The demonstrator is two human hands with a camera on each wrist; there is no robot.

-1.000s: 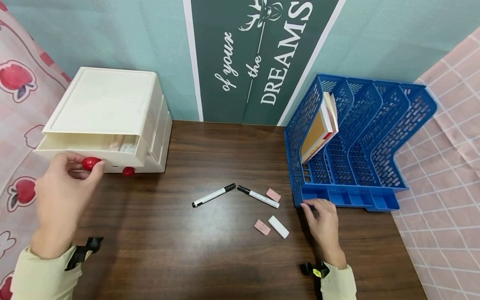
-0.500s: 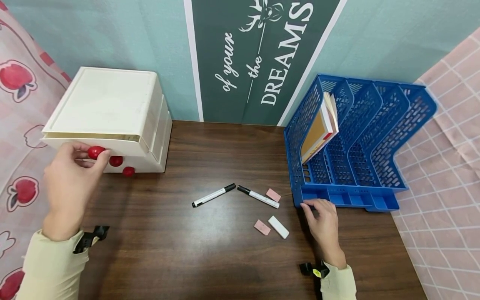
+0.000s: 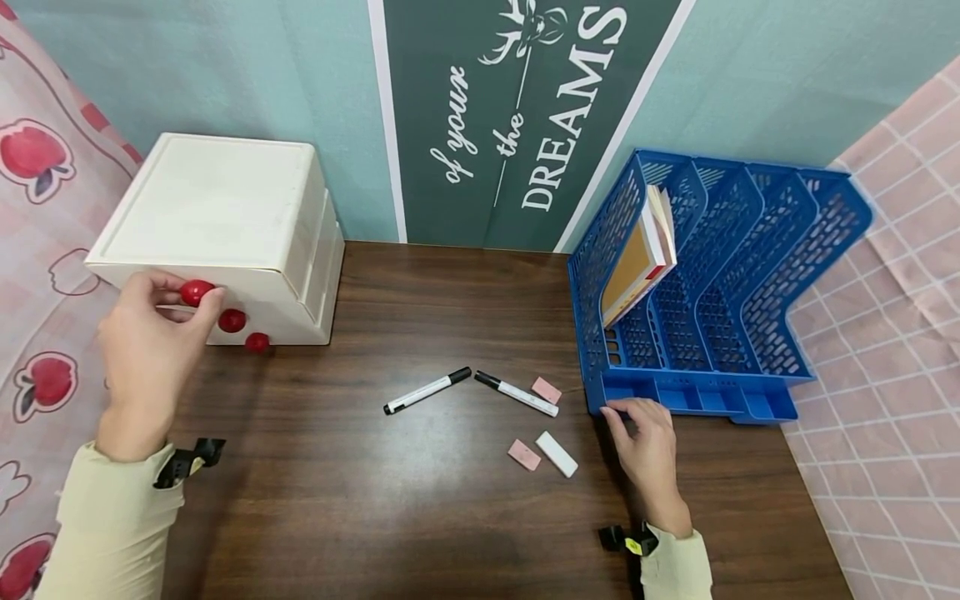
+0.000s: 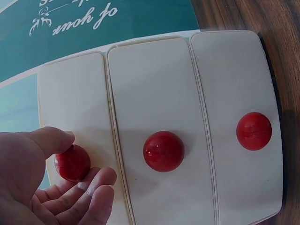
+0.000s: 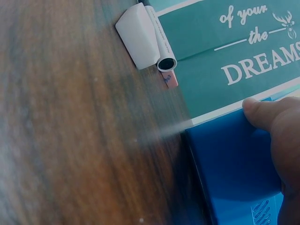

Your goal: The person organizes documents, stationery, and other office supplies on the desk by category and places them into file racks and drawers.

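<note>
At the left of the head view, my left hand pinches the top red knob of a white drawer unit. The top drawer's front lies flush with the casing. In the left wrist view, thumb and fingers sit either side of that knob, beside the middle knob and bottom knob. Over on the right, my right hand grips the front left corner of a blue file rack; its thumb lies on the rim, other fingers mostly hidden.
Two black-capped markers, a left one and a right one, lie mid-table. Near them are a white eraser and two pink erasers, one nearer and one farther. A book stands in the rack's leftmost slot.
My left hand has pushed the top drawer back into the unit, hiding the items inside and uncovering the middle knob. The right hand and the rack have stayed in place.
</note>
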